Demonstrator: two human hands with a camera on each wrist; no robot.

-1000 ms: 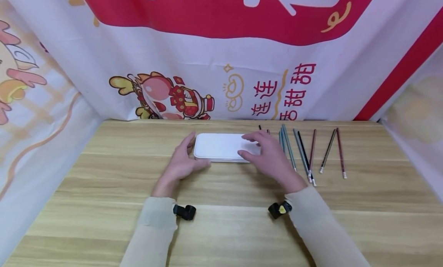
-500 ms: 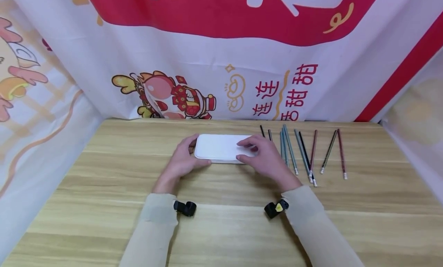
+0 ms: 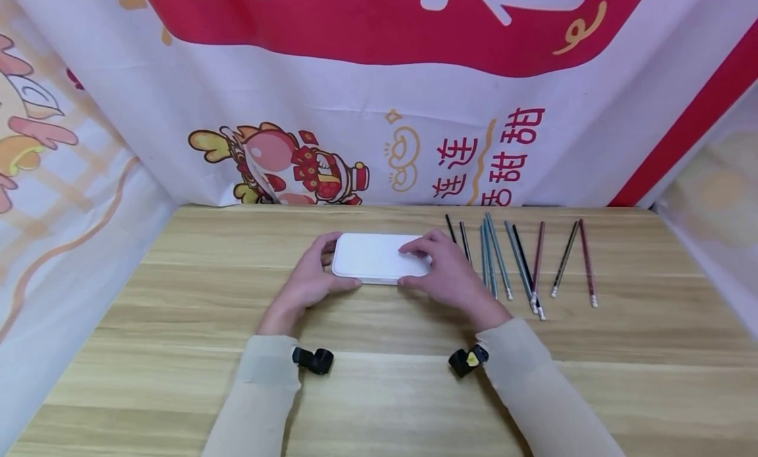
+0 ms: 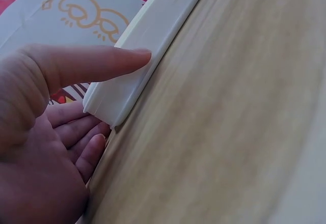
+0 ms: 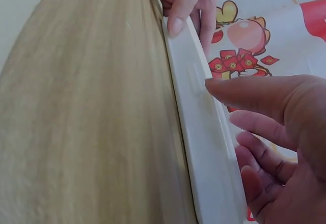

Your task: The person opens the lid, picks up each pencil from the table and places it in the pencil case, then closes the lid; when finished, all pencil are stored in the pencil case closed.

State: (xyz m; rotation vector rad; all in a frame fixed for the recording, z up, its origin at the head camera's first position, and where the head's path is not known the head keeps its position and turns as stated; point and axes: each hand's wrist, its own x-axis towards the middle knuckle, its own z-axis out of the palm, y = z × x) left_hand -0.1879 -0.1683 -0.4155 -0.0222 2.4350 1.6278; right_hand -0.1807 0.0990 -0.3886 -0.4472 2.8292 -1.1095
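Observation:
A slim white pencil case (image 3: 373,254) with rounded corners lies flat on the table, its long front side toward me. My left hand (image 3: 310,273) holds its left end, thumb along the front side and the other fingers behind the end. In the left wrist view the left thumb (image 4: 109,63) presses on the white side wall. My right hand (image 3: 450,273) grips the right part, covering that end in the head view. Its thumb (image 5: 254,92) touches the upper front edge, while its other fingers bend over the top and right end.
Several pencils (image 3: 500,256) with white tips lie spread to the right of the case, some close to the right hand. The wood-grain table (image 3: 379,404) reaches back to a printed cloth backdrop (image 3: 331,89). Dark wrist cameras (image 3: 468,360) sit at both cuffs.
The right hand has moved left and slightly toward me, its thumb lowering to the case's front edge. The case has shifted slightly toward me. The left hand stays at the left end.

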